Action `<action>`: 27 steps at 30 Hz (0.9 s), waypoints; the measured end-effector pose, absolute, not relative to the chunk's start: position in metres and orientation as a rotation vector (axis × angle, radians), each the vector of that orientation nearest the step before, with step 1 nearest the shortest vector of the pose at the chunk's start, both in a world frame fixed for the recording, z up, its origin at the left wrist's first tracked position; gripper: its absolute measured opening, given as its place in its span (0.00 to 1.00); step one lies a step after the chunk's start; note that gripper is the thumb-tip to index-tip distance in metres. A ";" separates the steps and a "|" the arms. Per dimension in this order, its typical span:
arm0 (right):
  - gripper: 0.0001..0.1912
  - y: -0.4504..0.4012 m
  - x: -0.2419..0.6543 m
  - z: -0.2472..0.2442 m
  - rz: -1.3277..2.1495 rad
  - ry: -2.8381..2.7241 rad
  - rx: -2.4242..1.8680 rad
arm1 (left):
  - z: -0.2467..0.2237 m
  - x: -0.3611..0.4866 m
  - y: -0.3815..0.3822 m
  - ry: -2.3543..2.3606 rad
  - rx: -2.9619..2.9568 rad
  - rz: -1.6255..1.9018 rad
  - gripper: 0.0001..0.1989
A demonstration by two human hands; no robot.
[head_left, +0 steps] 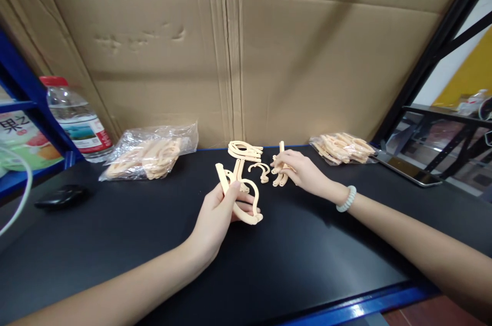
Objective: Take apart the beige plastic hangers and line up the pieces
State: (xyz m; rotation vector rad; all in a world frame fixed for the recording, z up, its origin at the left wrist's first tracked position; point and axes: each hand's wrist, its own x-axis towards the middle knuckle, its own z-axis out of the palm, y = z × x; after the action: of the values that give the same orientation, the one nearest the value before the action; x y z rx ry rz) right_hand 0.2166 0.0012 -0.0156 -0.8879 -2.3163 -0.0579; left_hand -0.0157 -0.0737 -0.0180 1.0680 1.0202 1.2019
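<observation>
My left hand (pixel 219 213) is closed around a cream plastic folding-hanger part (pixel 255 198), a straight arm joined to a curved one, held tilted above the table. My right hand (pixel 300 169) is over a small pile of cream hanger pieces (pixel 280 180); its fingers are pinched on one of them, though the fingertips are partly hidden. Between the hands lie loose hanger hooks (pixel 263 171). Behind my left hand, straight hanger arms (pixel 239 168) lie on the table, and a stack of curved hanger pieces (pixel 244 150) sits farther back.
Clear bags of cream hanger parts lie at the left (pixel 148 157) and right (pixel 342 147). A large water bottle (pixel 79 121) and a black mouse (pixel 63 196) are on the left. A flat dark device (pixel 409 168) rests at the right. Cardboard (pixel 161 59) walls the back of the black table (pixel 284 259).
</observation>
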 end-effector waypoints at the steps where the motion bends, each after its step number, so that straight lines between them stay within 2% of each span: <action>1: 0.11 0.002 0.215 -0.017 0.001 -2.313 -0.879 | -0.018 -0.015 -0.074 1.011 1.068 1.203 0.15; 11: 0.13 -0.001 0.208 -0.022 0.059 -2.423 -0.869 | -0.017 -0.015 -0.075 0.998 1.076 1.203 0.16; 20: 0.12 -0.016 0.214 -0.017 -0.083 -2.440 -0.931 | -0.012 -0.017 -0.076 0.987 1.127 1.127 0.15; 27: 0.20 -0.052 0.192 -0.010 -0.233 -2.517 -0.584 | -0.016 -0.018 -0.073 0.936 1.349 1.033 0.17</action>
State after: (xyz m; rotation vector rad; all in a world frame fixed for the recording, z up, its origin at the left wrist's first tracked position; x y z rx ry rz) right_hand 0.1920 -0.0519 -0.0097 -0.5837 -2.5168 -0.2328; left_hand -0.0182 -0.0732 -0.0162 1.3492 0.9356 1.0331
